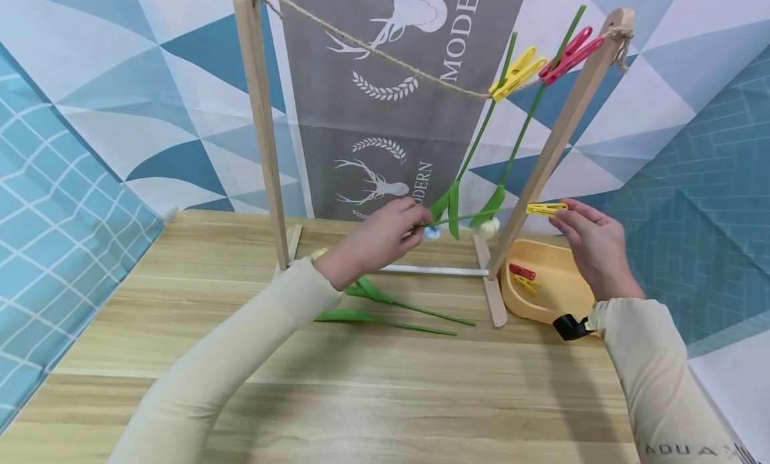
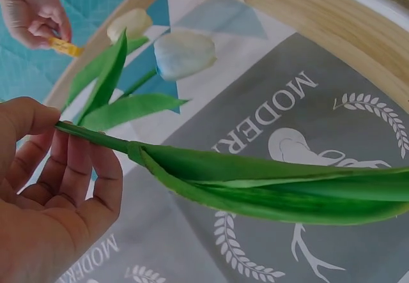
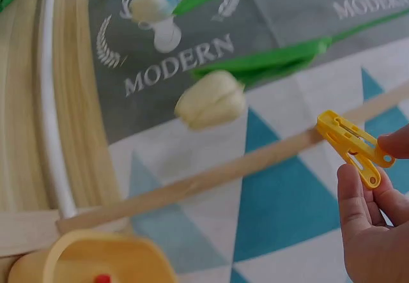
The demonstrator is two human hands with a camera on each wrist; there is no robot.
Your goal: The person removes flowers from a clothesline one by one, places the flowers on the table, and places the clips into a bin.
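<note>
My left hand (image 1: 385,237) pinches the green stem (image 2: 96,136) of an artificial tulip. Its leaf (image 2: 287,193) stretches right in the left wrist view, where its bloom is out of frame. Between thumb and fingers, my right hand (image 1: 597,250) holds a yellow clothespin (image 1: 546,209), beside the rack's right post. Two tulips hang upside down from a rope (image 1: 385,52): a yellow clothespin (image 1: 516,75) grips one stem, a red clothespin (image 1: 571,55) the other. Their blooms are a blue-and-white one (image 2: 185,55) and a cream one (image 3: 212,99).
The wooden rack has a left post (image 1: 261,123), a right post (image 1: 565,136) and a white crossbar (image 1: 430,271). Tulip stems (image 1: 415,328) lie on the table (image 1: 385,397). A yellow basket (image 1: 519,305) at right contains a red clothespin (image 1: 522,271) and a yellow clothespin (image 1: 527,285).
</note>
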